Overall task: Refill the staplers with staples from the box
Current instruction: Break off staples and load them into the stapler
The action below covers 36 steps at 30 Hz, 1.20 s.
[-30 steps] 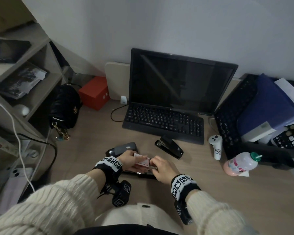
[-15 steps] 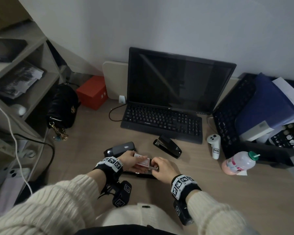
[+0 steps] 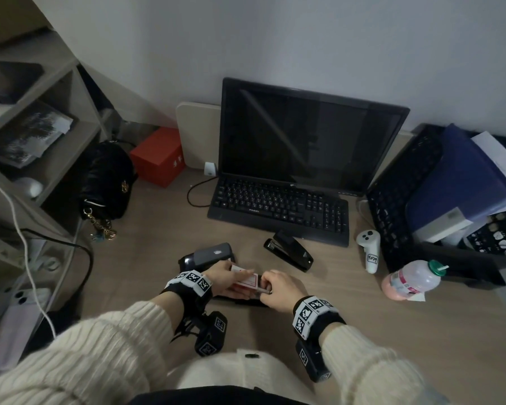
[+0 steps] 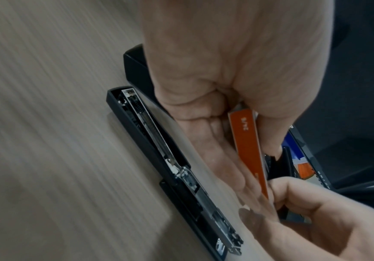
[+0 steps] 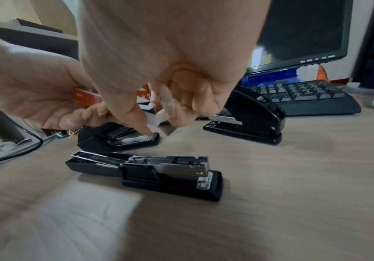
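Observation:
My left hand [image 3: 222,274] holds a small red-and-white staple box [image 3: 244,279] just above the desk; its orange side [image 4: 248,150] shows in the left wrist view. My right hand [image 3: 275,289] pinches the box's right end, where a white inner tray [image 5: 157,118] sticks out. Below both hands a black stapler [image 5: 157,174] lies opened flat, its metal staple channel [image 4: 154,141] exposed. A grey-topped stapler [image 3: 209,254] lies behind the left hand. A closed black stapler [image 3: 288,254] sits in front of the keyboard.
A black keyboard [image 3: 278,209] and a dark monitor [image 3: 307,135] stand behind the staplers. To the right are a white controller [image 3: 370,251], a pink bottle [image 3: 411,280] and a black file rack [image 3: 406,206]. A black bag [image 3: 107,179] and shelves [image 3: 27,147] are on the left.

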{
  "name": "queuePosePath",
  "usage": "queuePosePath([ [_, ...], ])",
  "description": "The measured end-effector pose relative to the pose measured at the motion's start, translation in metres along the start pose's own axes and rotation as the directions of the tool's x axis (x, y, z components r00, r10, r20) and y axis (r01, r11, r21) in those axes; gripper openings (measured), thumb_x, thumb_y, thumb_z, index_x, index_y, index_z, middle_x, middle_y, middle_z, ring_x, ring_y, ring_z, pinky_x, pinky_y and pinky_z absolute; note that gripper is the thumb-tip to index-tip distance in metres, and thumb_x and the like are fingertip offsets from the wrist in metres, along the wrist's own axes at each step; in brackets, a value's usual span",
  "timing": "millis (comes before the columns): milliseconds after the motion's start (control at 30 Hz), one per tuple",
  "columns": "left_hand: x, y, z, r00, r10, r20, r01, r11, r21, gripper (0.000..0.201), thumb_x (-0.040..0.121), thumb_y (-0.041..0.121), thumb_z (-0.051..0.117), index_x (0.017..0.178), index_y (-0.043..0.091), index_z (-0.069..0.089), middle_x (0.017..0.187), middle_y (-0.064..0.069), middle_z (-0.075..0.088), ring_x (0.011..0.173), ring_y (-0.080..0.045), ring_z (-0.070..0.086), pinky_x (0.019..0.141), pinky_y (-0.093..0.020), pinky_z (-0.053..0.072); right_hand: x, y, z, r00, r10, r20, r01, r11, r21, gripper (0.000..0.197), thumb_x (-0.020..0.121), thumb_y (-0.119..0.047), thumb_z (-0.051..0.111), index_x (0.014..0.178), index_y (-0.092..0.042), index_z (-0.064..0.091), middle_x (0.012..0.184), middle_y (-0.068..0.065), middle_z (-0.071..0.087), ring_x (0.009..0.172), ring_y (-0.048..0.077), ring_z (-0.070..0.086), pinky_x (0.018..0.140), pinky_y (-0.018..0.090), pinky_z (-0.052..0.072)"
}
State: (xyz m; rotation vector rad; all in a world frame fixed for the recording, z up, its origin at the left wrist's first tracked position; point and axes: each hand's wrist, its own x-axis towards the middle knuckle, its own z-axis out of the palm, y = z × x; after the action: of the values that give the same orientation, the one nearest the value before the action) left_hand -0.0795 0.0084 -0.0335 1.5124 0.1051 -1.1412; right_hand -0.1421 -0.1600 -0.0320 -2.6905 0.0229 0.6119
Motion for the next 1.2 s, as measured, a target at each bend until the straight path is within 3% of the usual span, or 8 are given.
queuePosePath([
  [167, 0.003, -0.002, -0.004, 1.0, -0.018, 0.003, 0.018, 0.999, -0.026, 0.029, 0.093, 0.029, 0.064, 0.097, 0.0, 0.064, 0.081, -0.018, 0.073, 0.066, -0.02, 0.073, 0.066, -0.031, 0.062, 0.001, -0.005, -0.004, 1.0, 0.017, 0.008, -0.016, 0.998, -0.057, 0.016, 0.078, -0.032, 0.059, 0.091, -0.023, 0.06, 0.097, -0.002, 0.066, 0.091, 0.021, 0.061, 0.07, 0.027, 0.042],
  [467, 0.006, -0.004, -0.009, 0.999, -0.036, -0.015, 0.035, 0.997, -0.065, 0.03, 0.092, 0.028, 0.065, 0.102, 0.001, 0.061, 0.084, -0.018, 0.073, 0.068, -0.022, 0.073, 0.068, -0.032, 0.062, 0.007, 0.001, -0.011, 0.991, 0.056, 0.125, -0.074, 0.986, 0.15, 0.029, 0.079, -0.042, 0.071, 0.103, -0.027, 0.068, 0.099, -0.005, 0.068, 0.088, 0.013, 0.062, 0.075, 0.026, 0.049],
  [567, 0.006, -0.003, -0.008, 0.999, -0.04, -0.001, 0.04, 0.997, -0.071, 0.032, 0.092, 0.029, 0.066, 0.104, -0.001, 0.062, 0.084, -0.018, 0.073, 0.068, -0.022, 0.074, 0.063, -0.03, 0.061, 0.007, 0.004, -0.01, 0.988, 0.064, 0.138, -0.089, 0.978, 0.188, 0.028, 0.078, -0.041, 0.073, 0.101, -0.025, 0.07, 0.092, -0.006, 0.065, 0.087, 0.013, 0.062, 0.076, 0.025, 0.049],
  [733, 0.005, -0.001, -0.006, 1.0, -0.028, -0.005, 0.028, 0.995, -0.099, 0.029, 0.092, 0.025, 0.067, 0.102, -0.001, 0.06, 0.081, -0.017, 0.072, 0.063, -0.021, 0.073, 0.057, -0.029, 0.059, 0.007, 0.008, -0.011, 0.985, 0.063, 0.161, -0.107, 0.954, 0.281, 0.022, 0.077, -0.042, 0.075, 0.09, -0.025, 0.068, 0.085, -0.006, 0.063, 0.074, 0.009, 0.058, 0.061, 0.018, 0.044],
  [833, 0.006, -0.002, -0.005, 0.999, -0.034, 0.004, 0.034, 0.994, -0.101, 0.027, 0.092, 0.024, 0.066, 0.099, -0.001, 0.058, 0.078, -0.017, 0.072, 0.062, -0.021, 0.073, 0.055, -0.028, 0.059, 0.01, 0.007, -0.011, 0.98, 0.086, 0.178, -0.126, 0.967, 0.223, 0.017, 0.078, -0.039, 0.074, 0.084, -0.028, 0.063, 0.083, -0.007, 0.062, 0.074, 0.011, 0.058, 0.068, 0.027, 0.05],
  [900, 0.006, -0.002, -0.006, 0.999, -0.036, 0.002, 0.036, 0.993, -0.108, 0.029, 0.092, 0.025, 0.066, 0.101, -0.001, 0.058, 0.078, -0.017, 0.073, 0.064, -0.022, 0.073, 0.056, -0.028, 0.059, 0.011, 0.006, -0.01, 0.98, 0.113, 0.163, -0.144, 0.969, 0.198, 0.019, 0.076, -0.04, 0.075, 0.084, -0.03, 0.061, 0.082, -0.009, 0.062, 0.076, 0.011, 0.06, 0.072, 0.03, 0.052],
  [1067, 0.01, -0.005, -0.013, 0.999, -0.042, -0.033, 0.036, 0.985, -0.17, 0.024, 0.092, 0.027, 0.066, 0.096, 0.003, 0.06, 0.078, -0.014, 0.073, 0.068, -0.023, 0.074, 0.068, -0.031, 0.062, 0.007, 0.005, -0.013, 0.99, 0.137, 0.044, -0.142, 0.98, 0.143, 0.021, 0.078, -0.046, 0.072, 0.086, -0.031, 0.061, 0.091, -0.011, 0.064, 0.077, 0.008, 0.058, 0.058, 0.021, 0.04],
  [1200, 0.009, -0.004, -0.017, 0.997, -0.045, -0.069, 0.03, 0.976, -0.214, 0.024, 0.093, 0.026, 0.065, 0.1, 0.003, 0.061, 0.079, -0.015, 0.073, 0.066, -0.021, 0.074, 0.058, -0.028, 0.06, 0.005, 0.007, -0.013, 0.993, 0.107, -0.046, -0.099, 0.982, 0.162, 0.022, 0.079, -0.049, 0.071, 0.084, -0.033, 0.058, 0.1, -0.014, 0.063, 0.087, 0.008, 0.058, 0.07, 0.026, 0.044],
])
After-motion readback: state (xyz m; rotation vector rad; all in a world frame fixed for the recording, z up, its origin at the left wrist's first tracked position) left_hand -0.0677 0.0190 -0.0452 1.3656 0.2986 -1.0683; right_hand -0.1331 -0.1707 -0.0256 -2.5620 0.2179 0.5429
